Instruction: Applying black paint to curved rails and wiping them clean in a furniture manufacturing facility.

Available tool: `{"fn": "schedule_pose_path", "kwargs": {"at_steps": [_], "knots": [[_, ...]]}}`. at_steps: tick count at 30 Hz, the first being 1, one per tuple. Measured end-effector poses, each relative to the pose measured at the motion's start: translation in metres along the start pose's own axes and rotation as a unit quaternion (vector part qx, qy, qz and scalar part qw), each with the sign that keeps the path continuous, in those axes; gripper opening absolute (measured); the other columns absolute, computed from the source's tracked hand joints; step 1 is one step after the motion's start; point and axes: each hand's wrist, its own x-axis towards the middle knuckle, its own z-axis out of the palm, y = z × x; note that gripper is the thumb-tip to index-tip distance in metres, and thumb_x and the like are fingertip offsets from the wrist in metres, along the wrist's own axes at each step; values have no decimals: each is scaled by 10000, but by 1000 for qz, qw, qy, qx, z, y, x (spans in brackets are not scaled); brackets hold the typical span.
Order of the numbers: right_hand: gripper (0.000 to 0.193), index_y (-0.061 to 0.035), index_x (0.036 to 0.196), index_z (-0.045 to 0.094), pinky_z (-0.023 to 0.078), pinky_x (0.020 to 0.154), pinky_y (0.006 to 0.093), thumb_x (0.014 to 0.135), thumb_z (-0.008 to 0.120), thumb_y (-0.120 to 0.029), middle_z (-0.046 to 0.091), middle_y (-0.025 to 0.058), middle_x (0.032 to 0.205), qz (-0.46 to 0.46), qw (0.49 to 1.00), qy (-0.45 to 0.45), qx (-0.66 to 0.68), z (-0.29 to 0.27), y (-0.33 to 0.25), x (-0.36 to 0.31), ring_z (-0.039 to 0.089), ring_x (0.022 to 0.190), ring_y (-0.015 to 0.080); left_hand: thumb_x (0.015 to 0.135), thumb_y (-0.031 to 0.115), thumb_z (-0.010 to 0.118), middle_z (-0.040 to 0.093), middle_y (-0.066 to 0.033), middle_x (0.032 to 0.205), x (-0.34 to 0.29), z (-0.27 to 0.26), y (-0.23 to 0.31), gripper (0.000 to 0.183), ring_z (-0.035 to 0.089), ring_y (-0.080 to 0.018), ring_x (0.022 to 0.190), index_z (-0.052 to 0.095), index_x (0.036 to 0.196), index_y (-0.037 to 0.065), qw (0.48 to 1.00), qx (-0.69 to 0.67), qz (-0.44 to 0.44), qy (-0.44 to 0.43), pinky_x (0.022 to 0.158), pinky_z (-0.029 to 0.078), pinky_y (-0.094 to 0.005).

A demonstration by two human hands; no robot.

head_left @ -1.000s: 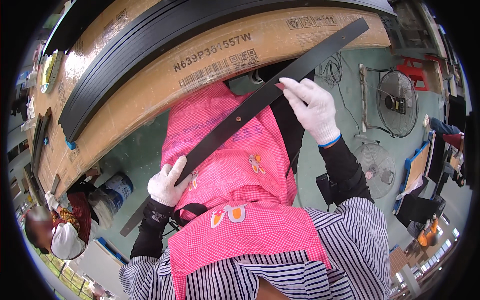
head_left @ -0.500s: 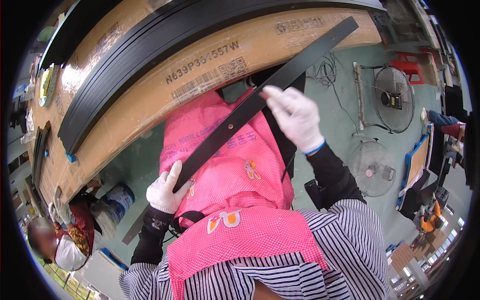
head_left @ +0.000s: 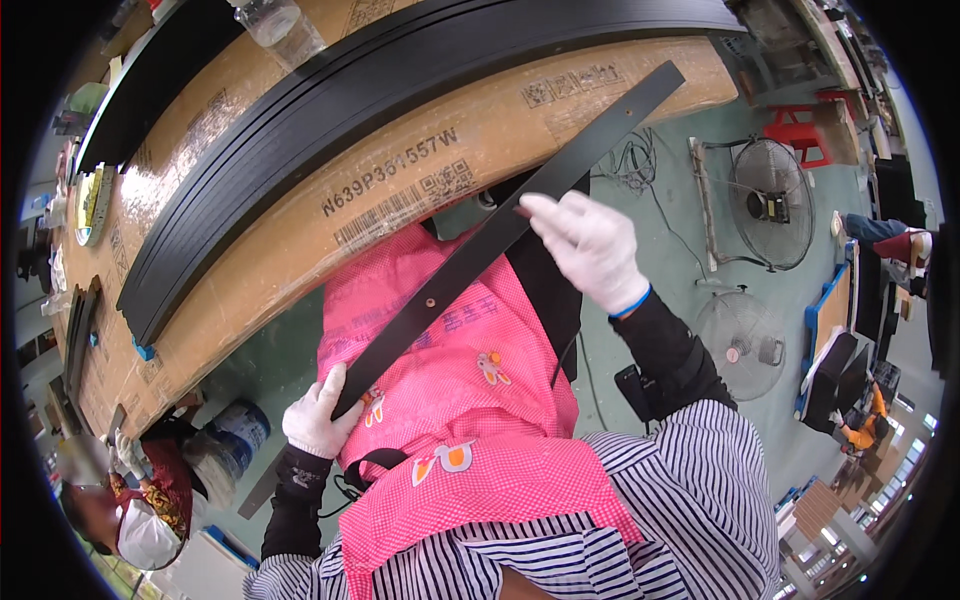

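Note:
A long flat black strip (head_left: 500,232) with small holes slants across my lap, over a pink checked apron (head_left: 460,360). Its lower end is gripped by my left hand (head_left: 318,415), in a white glove. Its far end reaches over the edge of the cardboard-covered bench. My right hand (head_left: 590,245), also gloved in white, is at the strip's right side near mid-length. Its fingers are closed in a pinch, with a small dark reddish bit at the tips that is too small to name. Whether those fingertips touch the strip is unclear.
On the cardboard-covered bench (head_left: 300,260) lies a stack of long black strips (head_left: 330,120); a clear plastic container (head_left: 280,30) stands behind. Two fans (head_left: 770,205) and a red stool (head_left: 798,135) are to the right, with loose cable. A co-worker (head_left: 150,490) sits at lower left.
The view has shifted a little, bringing the clear container into sight. My right hand stays pinched beside the strip and looks less blurred. My left hand keeps its grip.

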Motion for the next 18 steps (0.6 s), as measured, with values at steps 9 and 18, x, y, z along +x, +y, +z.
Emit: {"fn": "schedule_pose_path", "kwargs": {"at_steps": [9, 18], "knots": [[197, -183, 1128, 761, 545, 646, 342, 935, 728, -162, 618, 54, 769, -17, 995, 76, -56, -15, 32, 26, 656, 701, 241, 781, 335, 853, 650, -121, 844, 0, 4, -16, 698, 682, -335, 701, 602, 1401, 136, 1000, 8, -2, -5, 608, 543, -443], [261, -110, 1183, 773, 565, 876, 388, 988, 677, -256, 755, 145, 1078, 99, 974, 185, -83, -62, 173, 74, 729, 984, 309, 752, 330, 865, 662, -124, 843, 0, 9, -20, 706, 687, -342, 694, 617, 1375, 111, 999, 11, 15, 26, 604, 544, -447]]}}
